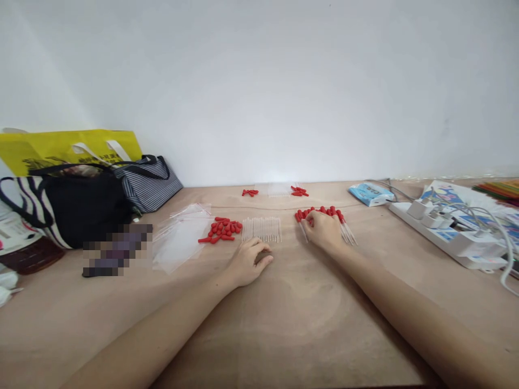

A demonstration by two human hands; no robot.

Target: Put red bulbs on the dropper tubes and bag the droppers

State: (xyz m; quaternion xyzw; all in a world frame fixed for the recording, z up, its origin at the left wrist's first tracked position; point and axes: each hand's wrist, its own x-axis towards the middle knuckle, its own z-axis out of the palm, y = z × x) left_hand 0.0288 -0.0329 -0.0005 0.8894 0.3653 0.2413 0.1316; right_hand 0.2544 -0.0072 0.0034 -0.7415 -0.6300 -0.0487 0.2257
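The right hand (324, 229) is bent over a row of red-headed sticks (349, 233). The fingertips and thumb of its grip meet at the red ends, though whether a stick is pinched between them cannot be told. The grip of the left hand (250, 262) is slack and holds nothing visible; it lies just in front of the bare sticks (261, 229). In handling, a light pinch close to the head seems best, with each stick laid snugly against its neighbour so that the heads keep level and the thin shafts do not roll.

The red-headed sticks lie right of centre on the bench (284, 324). Their heads point toward the wall (284, 108) and their shafts toward the person, the long axes slanting so that the near ends sit slightly rightward. The bare sticks lie side by side, their long axes running toward the wall. To their left, red pieces (225, 229) heap in mixed directions, beside clear bags (178, 246). Farther right stands a power strip (438, 235).
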